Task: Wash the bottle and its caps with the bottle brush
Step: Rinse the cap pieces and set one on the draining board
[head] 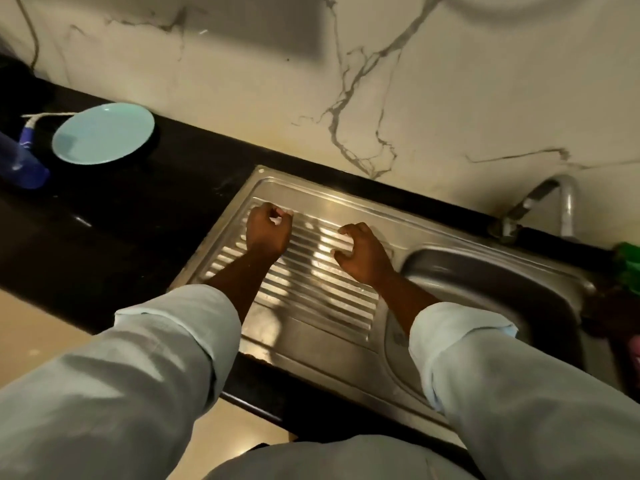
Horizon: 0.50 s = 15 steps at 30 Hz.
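Sleeves: pale rolled cuffs (138, 375) fill the lower frame on both sides, forearms bare beyond them, both arms reaching out over the steel.
Left hand: the left hand (268, 232) is curled into a fist over the far left corner of the ribbed drainboard (311, 289); nothing can be seen inside the fist, and the bright patches at its fingertips read as glints off the metal.
Right hand: the right hand (365, 258) sits over the drainboard's right end, just beside the basin, fingers bent like a claw and parted, tips pointing down at the ribs; it holds nothing, and contact with the steel cannot be told.
Bottle: a blue bottle (20, 161) lies on the black counter (121, 209) at the far left edge of the frame, partly cut off, well apart from both hands.
Beside the bottle: a white twisted stem (48, 115) juts from the blue shape toward the wall; whether it is the bottle brush cannot be told.
Plate: a pale teal plate (104, 133) rests on the counter just right of the bottle, near the wall.
Sink: the steel basin (485, 282) lies right of the drainboard, with a curved metal tap (561, 199) behind it.
Backdrop: a cream marble-veined wall (450, 98) rises behind the counter.
Right edge: a green object (628, 268), blurred, sits beyond the basin.
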Each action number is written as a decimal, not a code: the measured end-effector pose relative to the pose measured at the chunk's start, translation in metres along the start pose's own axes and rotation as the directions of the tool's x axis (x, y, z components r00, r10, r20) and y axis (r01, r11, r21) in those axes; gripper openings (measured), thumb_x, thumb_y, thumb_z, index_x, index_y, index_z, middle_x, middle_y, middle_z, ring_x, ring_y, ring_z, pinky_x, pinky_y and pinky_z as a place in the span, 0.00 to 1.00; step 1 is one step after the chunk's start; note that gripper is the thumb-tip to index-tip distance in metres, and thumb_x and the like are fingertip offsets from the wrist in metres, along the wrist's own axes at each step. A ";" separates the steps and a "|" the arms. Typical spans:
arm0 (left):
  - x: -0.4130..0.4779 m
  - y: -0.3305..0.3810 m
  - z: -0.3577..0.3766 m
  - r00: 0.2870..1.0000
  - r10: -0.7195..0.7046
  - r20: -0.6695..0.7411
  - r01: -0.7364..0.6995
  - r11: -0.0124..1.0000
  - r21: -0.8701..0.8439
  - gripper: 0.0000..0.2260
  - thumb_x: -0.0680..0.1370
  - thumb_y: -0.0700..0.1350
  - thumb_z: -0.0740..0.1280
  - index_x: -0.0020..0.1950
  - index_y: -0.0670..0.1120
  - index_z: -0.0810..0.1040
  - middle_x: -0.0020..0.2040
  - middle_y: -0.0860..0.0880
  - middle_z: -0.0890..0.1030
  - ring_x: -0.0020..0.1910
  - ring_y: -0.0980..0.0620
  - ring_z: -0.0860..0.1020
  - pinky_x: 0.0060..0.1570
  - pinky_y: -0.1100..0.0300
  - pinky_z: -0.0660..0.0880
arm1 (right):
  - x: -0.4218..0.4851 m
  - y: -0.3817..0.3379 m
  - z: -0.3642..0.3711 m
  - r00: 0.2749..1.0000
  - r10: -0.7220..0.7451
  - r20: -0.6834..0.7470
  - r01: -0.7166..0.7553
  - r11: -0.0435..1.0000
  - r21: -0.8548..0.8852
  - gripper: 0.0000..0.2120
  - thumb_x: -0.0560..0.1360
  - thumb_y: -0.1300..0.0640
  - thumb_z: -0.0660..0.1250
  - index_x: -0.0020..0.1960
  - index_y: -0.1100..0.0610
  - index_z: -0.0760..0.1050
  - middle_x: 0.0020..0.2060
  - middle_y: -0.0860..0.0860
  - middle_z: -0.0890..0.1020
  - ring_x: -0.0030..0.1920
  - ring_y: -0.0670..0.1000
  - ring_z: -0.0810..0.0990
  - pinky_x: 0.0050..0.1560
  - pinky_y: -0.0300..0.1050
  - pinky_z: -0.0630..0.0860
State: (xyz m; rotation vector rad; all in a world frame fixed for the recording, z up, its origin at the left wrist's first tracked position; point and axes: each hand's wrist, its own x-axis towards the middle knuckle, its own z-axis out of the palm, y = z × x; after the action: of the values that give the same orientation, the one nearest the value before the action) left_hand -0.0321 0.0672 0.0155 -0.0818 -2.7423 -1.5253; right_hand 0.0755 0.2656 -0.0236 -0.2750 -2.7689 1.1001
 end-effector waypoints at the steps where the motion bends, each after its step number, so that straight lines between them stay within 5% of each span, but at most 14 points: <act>1: -0.005 0.011 0.008 0.999 0.033 0.014 -0.033 0.999 -0.014 0.10 0.76 0.51 0.72 0.44 0.45 0.79 0.41 0.50 0.80 0.42 0.52 0.79 0.45 0.61 0.74 | -0.007 0.008 -0.009 1.000 0.018 -0.025 -0.018 1.000 0.005 0.21 0.72 0.51 0.75 0.63 0.52 0.75 0.59 0.50 0.76 0.52 0.54 0.81 0.54 0.52 0.80; 8: -0.047 0.059 0.090 0.957 0.255 0.135 -0.253 0.967 -0.030 0.07 0.76 0.48 0.73 0.45 0.46 0.77 0.46 0.49 0.77 0.45 0.52 0.76 0.47 0.63 0.72 | -0.070 0.075 -0.078 0.970 0.190 -0.149 -0.189 0.982 0.026 0.18 0.73 0.58 0.75 0.61 0.56 0.77 0.59 0.53 0.78 0.55 0.55 0.79 0.56 0.44 0.75; 15: -0.098 0.075 0.159 0.863 0.248 0.440 -0.235 0.968 -0.085 0.04 0.77 0.44 0.71 0.43 0.48 0.77 0.41 0.51 0.81 0.41 0.49 0.80 0.44 0.60 0.75 | -0.132 0.136 -0.102 0.897 0.427 -0.117 -0.431 0.902 -0.018 0.19 0.73 0.52 0.74 0.62 0.52 0.76 0.59 0.50 0.78 0.60 0.52 0.77 0.56 0.40 0.69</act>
State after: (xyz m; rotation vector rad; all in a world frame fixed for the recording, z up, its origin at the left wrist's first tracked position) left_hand 0.0732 0.2376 -0.0072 -0.8502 -2.8776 -1.6414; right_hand 0.2403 0.4007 -0.0531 -0.9629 -2.7008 1.0670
